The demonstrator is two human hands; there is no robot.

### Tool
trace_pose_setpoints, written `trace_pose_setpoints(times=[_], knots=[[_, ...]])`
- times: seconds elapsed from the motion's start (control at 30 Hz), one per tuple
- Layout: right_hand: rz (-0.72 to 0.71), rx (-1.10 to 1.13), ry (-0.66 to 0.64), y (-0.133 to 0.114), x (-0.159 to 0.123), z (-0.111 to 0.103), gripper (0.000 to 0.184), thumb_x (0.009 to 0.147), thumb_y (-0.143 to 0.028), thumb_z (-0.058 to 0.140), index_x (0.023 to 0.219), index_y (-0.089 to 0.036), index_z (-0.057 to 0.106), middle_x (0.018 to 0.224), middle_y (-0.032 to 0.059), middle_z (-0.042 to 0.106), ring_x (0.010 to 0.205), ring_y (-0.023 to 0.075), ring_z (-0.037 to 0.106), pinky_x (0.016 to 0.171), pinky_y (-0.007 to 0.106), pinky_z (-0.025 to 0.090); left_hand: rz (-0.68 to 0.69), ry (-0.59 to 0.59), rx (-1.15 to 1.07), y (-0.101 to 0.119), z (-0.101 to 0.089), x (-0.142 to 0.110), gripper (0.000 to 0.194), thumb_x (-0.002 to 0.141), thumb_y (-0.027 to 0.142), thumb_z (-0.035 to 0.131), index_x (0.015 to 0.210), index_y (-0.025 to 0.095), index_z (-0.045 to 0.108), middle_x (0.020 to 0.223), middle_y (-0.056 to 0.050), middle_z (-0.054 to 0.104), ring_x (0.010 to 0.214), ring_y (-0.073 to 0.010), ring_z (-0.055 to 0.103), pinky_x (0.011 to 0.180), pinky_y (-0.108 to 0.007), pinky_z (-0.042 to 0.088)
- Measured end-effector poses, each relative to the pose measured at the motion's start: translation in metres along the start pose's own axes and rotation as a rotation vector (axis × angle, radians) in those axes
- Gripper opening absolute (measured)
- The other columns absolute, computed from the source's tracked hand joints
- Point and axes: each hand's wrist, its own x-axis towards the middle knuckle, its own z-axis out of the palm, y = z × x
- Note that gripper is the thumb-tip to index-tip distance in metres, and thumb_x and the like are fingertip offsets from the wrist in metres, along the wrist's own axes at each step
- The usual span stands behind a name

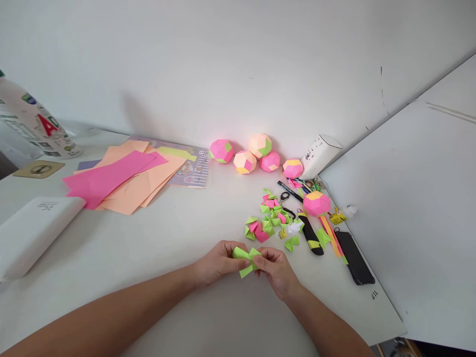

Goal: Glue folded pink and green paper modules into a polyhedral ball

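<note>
You are partway through joining folded paper units: both hands meet over the white table (156, 238), pinching green folded paper pieces (246, 260) between them. Your left hand (217, 263) has thumb and fingers closed on the left end; your right hand (277, 270) has its fingertips closed on the right end, so the pieces sit just off the tabletop between your two sets of fingertips. Judging from this, the next move calls for a fine slide of one pointed flap into another's pocket, with a steady pinch.

Far off to the left of your fingers lies a fan of flat, matte pink and peach sheets (122, 181). Beyond them, by the wall, sit faceted paper balls (245, 156). Just past your fingertips lies a heap of small, crisp green and pink folded units (269, 220).
</note>
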Motion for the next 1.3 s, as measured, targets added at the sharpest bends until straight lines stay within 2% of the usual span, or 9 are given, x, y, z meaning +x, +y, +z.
trace_pose_setpoints(times=[0.2,0.47,0.53,0.6,0.7,0.8,0.93,1.1,1.3], knots=[[0.005,0.013,0.011,0.0,0.0,0.001,0.026,0.065,-0.035,0.077,0.054,-0.016,0.062,0.058,-0.0013,0.053,0.055,0.0105,0.046,0.054,0.026,0.036,-0.005,0.023,0.002,0.001,0.0,0.0,0.016,0.072,0.028,0.07,0.072,0.014,0.061,0.074,-0.006,0.068,0.078,-0.0214,0.063,0.071,-0.032,0.043],[0.067,-0.016,-0.041,-0.003,0.0,0.0,0.023,0.066,-0.036,0.077,0.063,-0.015,0.065,0.06,-0.0005,0.056,0.058,0.0118,0.048,0.058,0.027,0.038,-0.007,-0.02,-0.011,0.003,0.004,-0.001,0.014,0.074,0.026,0.068,0.071,0.014,0.06,0.071,-0.005,0.067,0.076,-0.0192,0.062,0.072,-0.032,0.043],[0.043,-0.012,-0.022,-0.002,0.0,0.0,0.022,0.067,-0.035,0.076,0.063,-0.015,0.066,0.06,-0.0008,0.056,0.059,0.0118,0.048,0.058,0.026,0.038,0.025,-0.001,-0.047,0.0,0.004,0.0,0.015,0.073,0.026,0.069,0.078,0.015,0.059,0.075,-0.004,0.066,0.076,-0.0189,0.061,0.071,-0.032,0.044],[-0.01,0.011,0.005,-0.002,0.0,-0.001,0.021,0.069,-0.034,0.075,0.065,-0.016,0.066,0.062,-0.001,0.055,0.061,0.0118,0.047,0.06,0.026,0.038,0.084,0.044,-0.108,-0.003,0.004,0.001,0.027,0.07,0.023,0.072,0.091,0.019,0.056,0.085,-0.003,0.065,0.079,-0.0183,0.061,0.072,-0.032,0.045],[-0.13,0.063,0.03,-0.001,0.0,-0.002,0.017,0.072,-0.034,0.072,0.069,-0.017,0.067,0.065,-0.0012,0.055,0.063,0.0116,0.046,0.063,0.026,0.038,0.102,0.048,-0.131,-0.008,0.002,0.003,0.04,0.069,0.021,0.074,0.103,0.021,0.053,0.103,-0.006,0.062,0.094,-0.0206,0.059,0.084,-0.038,0.044],[-0.216,0.086,0.029,0.002,0.001,-0.001,0.017,0.075,-0.033,0.071,0.068,-0.018,0.066,0.067,-0.0019,0.053,0.064,0.0117,0.046,0.065,0.027,0.038,0.075,0.023,-0.085,-0.011,0.001,0.006,0.037,0.069,0.021,0.074,0.101,0.018,0.056,0.098,-0.007,0.063,0.096,-0.0212,0.057,0.087,-0.038,0.041],[-0.197,0.072,0.021,0.007,0.001,0.001,0.017,0.075,-0.033,0.07,0.07,-0.018,0.064,0.068,-0.0019,0.052,0.065,0.0117,0.046,0.065,0.027,0.038,0.104,-0.031,-0.082,-0.008,0.005,0.006,0.032,0.07,0.021,0.073,0.1,0.018,0.06,0.092,-0.005,0.062,0.09,-0.0193,0.057,0.085,-0.035,0.041],[-0.134,0.006,0.013,0.007,0.001,0.002,0.016,0.07,-0.03,0.072,0.07,-0.018,0.062,0.066,-0.0018,0.056,0.063,0.0122,0.047,0.062,0.026,0.038,0.112,0.014,-0.047,0.0,0.009,0.002,0.015,0.075,0.025,0.067,0.087,0.016,0.064,0.08,-0.004,0.063,0.08,-0.0187,0.057,0.078,-0.034,0.042],[-0.127,-0.047,-0.016,0.008,0.003,0.001,0.019,0.065,-0.029,0.073,0.066,-0.018,0.057,0.072,-0.0009,0.056,0.064,0.0123,0.049,0.06,0.025,0.04,0.069,0.05,-0.026,0.001,0.006,0.0,0.021,0.073,0.03,0.069,0.088,0.016,0.065,0.083,-0.005,0.065,0.081,-0.0201,0.058,0.078,-0.034,0.043]])
